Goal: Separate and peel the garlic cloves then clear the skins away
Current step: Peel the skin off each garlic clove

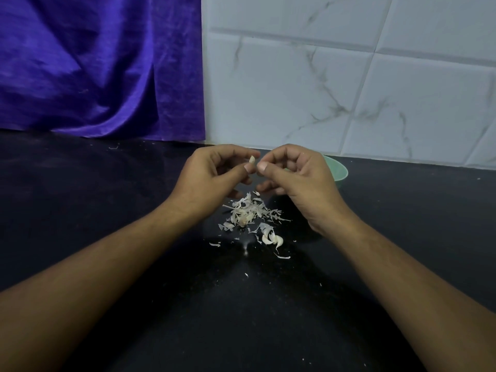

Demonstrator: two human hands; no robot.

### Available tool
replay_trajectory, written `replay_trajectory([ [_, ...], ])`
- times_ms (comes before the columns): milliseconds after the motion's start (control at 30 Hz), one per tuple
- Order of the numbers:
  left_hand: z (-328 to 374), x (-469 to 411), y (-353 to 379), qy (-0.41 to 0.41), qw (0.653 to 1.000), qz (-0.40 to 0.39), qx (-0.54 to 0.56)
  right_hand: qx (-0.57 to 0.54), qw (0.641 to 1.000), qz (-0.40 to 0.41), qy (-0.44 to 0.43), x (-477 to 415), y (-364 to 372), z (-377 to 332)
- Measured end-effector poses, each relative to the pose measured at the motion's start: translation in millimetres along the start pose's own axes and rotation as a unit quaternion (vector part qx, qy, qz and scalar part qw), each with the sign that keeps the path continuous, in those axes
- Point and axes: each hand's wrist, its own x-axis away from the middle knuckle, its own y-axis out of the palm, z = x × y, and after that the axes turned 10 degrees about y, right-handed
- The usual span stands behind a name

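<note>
My left hand [212, 174] pinches a small pale garlic clove [252, 159] between thumb and forefinger, held above the black counter. My right hand [298, 175] is right beside it, its curled thumb and fingertips meeting the clove from the right. Below the hands lies a loose pile of papery garlic skins [248, 210]. Nearer to me lie unpeeled garlic cloves [273, 238] with a few stray flakes around them.
A pale green bowl [339, 171] stands behind my right hand, mostly hidden by it. A purple curtain [99, 65] hangs at the back left and a white marble-tiled wall [349, 76] at the back right. The black counter [107, 183] spreads to either side.
</note>
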Motion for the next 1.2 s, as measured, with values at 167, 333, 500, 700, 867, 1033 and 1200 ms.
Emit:
replay_trajectory([
  [167, 1.7, -0.1, -1.3, -0.005, 1.000, -0.007, -0.009, 0.010, 1.000, -0.005, -0.029, -1.7, -1.0, 2.1],
  [333, 3.1, -0.3, -1.7, -0.001, 0.999, -0.001, -0.038, 0.038, 0.998, -0.012, -0.038, -2.4, -0.9, 4.5],
  [500, 5.0, -0.2, -0.9, -0.007, 0.999, -0.005, -0.049, 0.035, 0.999, -0.006, -0.034, -4.6, -2.7, 5.7],
  [700, 6.8, -0.6, 0.0, -0.012, 0.998, 0.002, -0.066, 0.085, 0.994, 0.006, -0.073, -5.9, -4.8, 7.4],
  [867, 4.4, 1.6, 0.5, 0.010, 0.992, 0.004, -0.127, 0.123, 0.988, 0.014, -0.091, -5.5, -2.2, 10.3],
  [1033, 3.3, 3.3, 0.7, 0.017, 0.990, 0.009, -0.137, 0.106, 0.991, 0.025, -0.077, -5.4, 2.2, 15.0],
  [1200, 2.1, 2.4, 1.3, 0.032, 0.991, 0.009, -0.133, 0.019, 0.999, 0.024, -0.024, -5.4, 2.1, 11.7],
])
